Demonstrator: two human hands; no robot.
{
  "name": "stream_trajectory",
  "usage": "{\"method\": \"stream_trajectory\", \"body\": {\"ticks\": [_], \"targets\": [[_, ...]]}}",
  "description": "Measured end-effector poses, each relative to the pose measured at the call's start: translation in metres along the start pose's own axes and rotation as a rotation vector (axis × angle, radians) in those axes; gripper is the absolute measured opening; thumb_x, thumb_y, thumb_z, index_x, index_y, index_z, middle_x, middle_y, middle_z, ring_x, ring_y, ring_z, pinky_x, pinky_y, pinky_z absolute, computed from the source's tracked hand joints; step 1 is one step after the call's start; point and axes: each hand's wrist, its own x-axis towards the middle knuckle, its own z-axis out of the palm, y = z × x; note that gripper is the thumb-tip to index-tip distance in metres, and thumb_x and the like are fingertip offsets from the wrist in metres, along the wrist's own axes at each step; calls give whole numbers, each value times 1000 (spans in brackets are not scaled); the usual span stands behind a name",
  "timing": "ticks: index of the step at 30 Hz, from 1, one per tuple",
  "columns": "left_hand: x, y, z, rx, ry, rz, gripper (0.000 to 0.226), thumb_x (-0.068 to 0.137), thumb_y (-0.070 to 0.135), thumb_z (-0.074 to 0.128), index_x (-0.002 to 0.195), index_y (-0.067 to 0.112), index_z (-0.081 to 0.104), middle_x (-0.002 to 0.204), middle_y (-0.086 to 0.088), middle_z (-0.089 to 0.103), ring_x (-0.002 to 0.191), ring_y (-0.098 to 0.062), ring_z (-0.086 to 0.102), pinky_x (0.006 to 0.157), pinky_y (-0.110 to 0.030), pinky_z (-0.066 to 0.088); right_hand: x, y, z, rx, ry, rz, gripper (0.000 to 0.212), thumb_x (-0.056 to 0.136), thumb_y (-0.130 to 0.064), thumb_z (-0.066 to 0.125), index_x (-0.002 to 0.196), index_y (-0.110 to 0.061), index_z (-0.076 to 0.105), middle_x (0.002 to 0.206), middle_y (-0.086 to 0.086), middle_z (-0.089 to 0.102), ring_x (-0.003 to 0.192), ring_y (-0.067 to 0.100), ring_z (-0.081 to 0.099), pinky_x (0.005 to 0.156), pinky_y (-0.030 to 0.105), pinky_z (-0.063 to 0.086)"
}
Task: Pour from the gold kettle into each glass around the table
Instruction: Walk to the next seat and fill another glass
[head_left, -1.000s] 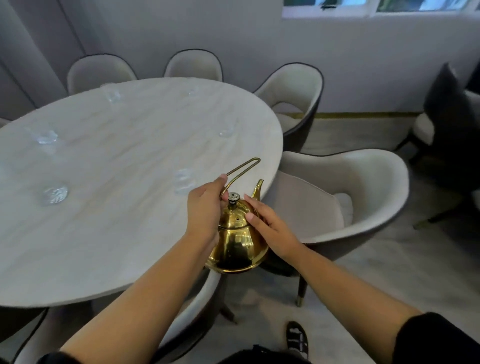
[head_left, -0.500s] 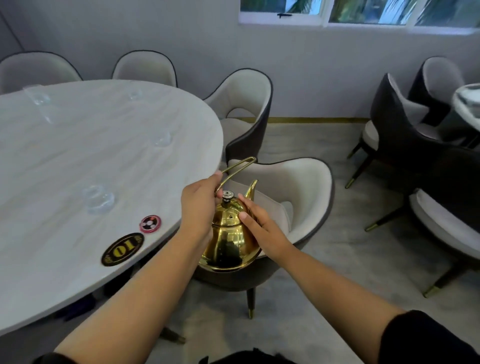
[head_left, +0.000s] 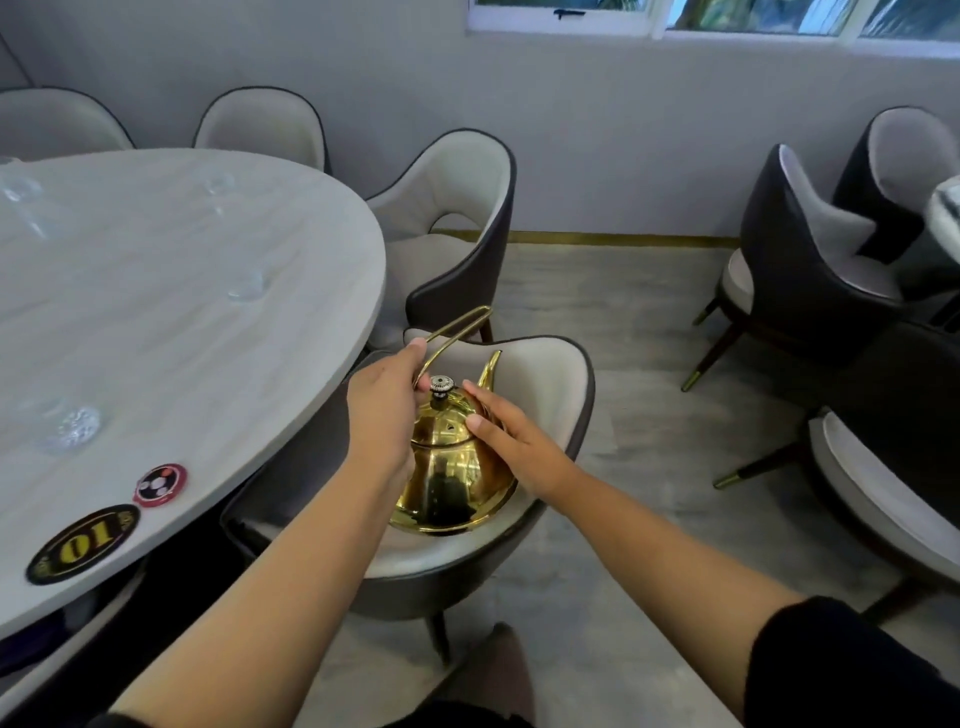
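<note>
The gold kettle (head_left: 448, 480) hangs upright in the air over a chair seat, just right of the table edge. My left hand (head_left: 384, 415) grips its thin wire handle. My right hand (head_left: 511, 441) rests flat against the lid and shoulder, fingers extended, steadying it. The spout points away from me. On the white oval table (head_left: 171, 332) stand clear glasses: a cut-pattern one (head_left: 72, 428) near the front left, one (head_left: 247, 285) further back near the right rim, one (head_left: 217, 183) at the far side and one (head_left: 15, 187) at the far left.
A cream chair with dark shell (head_left: 493, 530) sits directly under the kettle, another (head_left: 457, 218) beyond it. A black "01" badge (head_left: 83, 543) and a red disc (head_left: 160, 484) lie on the table's near edge. Dark chairs (head_left: 810, 249) stand to the right across grey floor.
The view has swung right and I have stepped along the table. The kettle, held the same way in both hands, now hangs over the chair instead of the table edge.
</note>
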Motion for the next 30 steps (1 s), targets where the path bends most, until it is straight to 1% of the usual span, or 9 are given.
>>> {"method": "stream_trajectory", "body": {"ticks": [5,8,10,13,17,22,25,27,30], "targets": [[40,-13,39,9,63,16,34,88,27,60,58,12,55,54,1,45,48,-10,34,56,-23,32,47,17,-36,27,-42,-14,53,93,-44,51,143,-40,35,144,1,40,129,19,44,109,44,40],[66,-20,63,-29,93,19,34,89,26,59,59,11,52,49,4,43,41,-5,34,53,-21,34,81,24,-63,21,-66,-33,51,91,-45,54,140,-44,39,142,1,43,127,18,47,108,43,42],[81,-23,79,-43,143,31,36,90,26,59,58,11,50,45,7,42,37,-4,34,50,-19,34,102,25,-79,11,-114,-39,45,92,-42,55,134,-50,41,142,2,44,128,18,47,108,43,42],[98,-23,100,-50,198,61,40,91,26,57,56,11,47,41,10,42,37,-2,38,48,-14,39,129,22,-102,15,-169,-30,44,84,-52,59,124,-60,45,143,0,45,130,18,46,110,45,40],[120,-19,129,-72,241,90,40,94,22,55,57,8,48,38,10,45,35,0,41,43,-8,39,164,22,-134,-5,-236,-42,45,91,-40,58,132,-47,44,143,-1,45,130,18,46,109,45,40],[148,-15,164,-10,334,113,43,93,24,55,55,8,45,38,11,46,39,4,46,47,-5,41,201,24,-163,29,-326,-43,55,80,-56,60,132,-51,44,144,0,41,132,18,44,108,42,42],[167,-15,188,1,390,110,45,93,25,55,52,10,44,41,9,41,38,1,40,51,-11,43,228,27,-187,52,-407,-52,43,89,-41,59,129,-51,45,144,2,40,132,19,42,109,42,41],[180,-18,205,10,441,110,46,92,26,55,50,12,43,46,5,38,41,-3,34,57,-21,38,248,29,-205,56,-455,-63,44,90,-39,59,130,-49,46,145,2,40,133,19,42,110,41,40],[198,-21,230,3,486,127,45,93,26,54,51,12,44,52,0,36,44,-6,30,57,-24,31,278,30,-230,14,-521,-77,47,94,-32,57,138,-38,44,146,1,39,134,17,40,112,40,37]]}}
